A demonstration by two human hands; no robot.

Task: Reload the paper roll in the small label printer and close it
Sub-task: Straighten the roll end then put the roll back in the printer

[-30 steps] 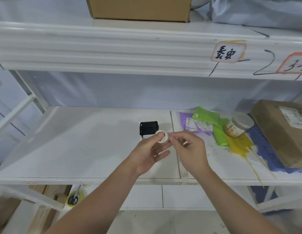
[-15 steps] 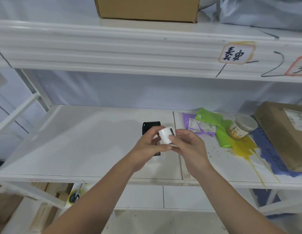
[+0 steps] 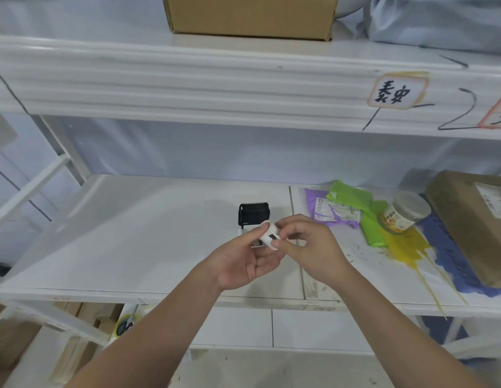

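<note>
Up front, over the near half of the white shelf (image 3: 131,247), both hands meet on the paper roll (image 3: 269,238): the left hand (image 3: 243,261) cradles the small white cylinder between thumb and fingers, and the right hand (image 3: 308,247) pinches its right end, so both are clamped on it. A black mark shows on the roll's smooth outer wrap. Just behind the roll the label printer (image 3: 253,215) sits on the shelf with its glossy black lid standing open; its compartment is hidden by the hands, so what is in it cannot be told. Right of the printer lie crinkled purple and green plastic mailers (image 3: 353,203), then a round clear jar (image 3: 406,214) with a pale lid, tilted, its contents unclear, and farther right a brown parcel (image 3: 473,225)
</note>
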